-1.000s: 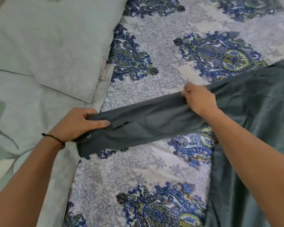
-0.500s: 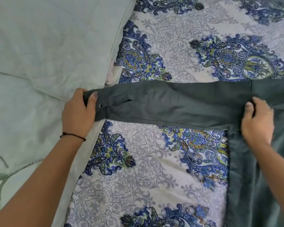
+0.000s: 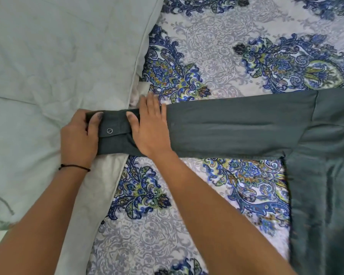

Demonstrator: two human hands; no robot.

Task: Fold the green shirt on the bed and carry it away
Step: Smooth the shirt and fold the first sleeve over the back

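The dark green shirt lies on the bed with one long sleeve stretched flat to the left; its body runs off the right edge. My left hand grips the very end of the sleeve at the cuff, where a button shows. My right hand lies flat, palm down, on the sleeve just right of the cuff, fingers spread and pointing away from me.
The bed has a blue and white paisley cover. A pale green pillow and pale green bedding fill the left side, right against the cuff.
The sleeve now lies straight and flat. My right hand has come from the shoulder seam at the right along the sleeve to the cuff. My left hand keeps hold of the cuff end.
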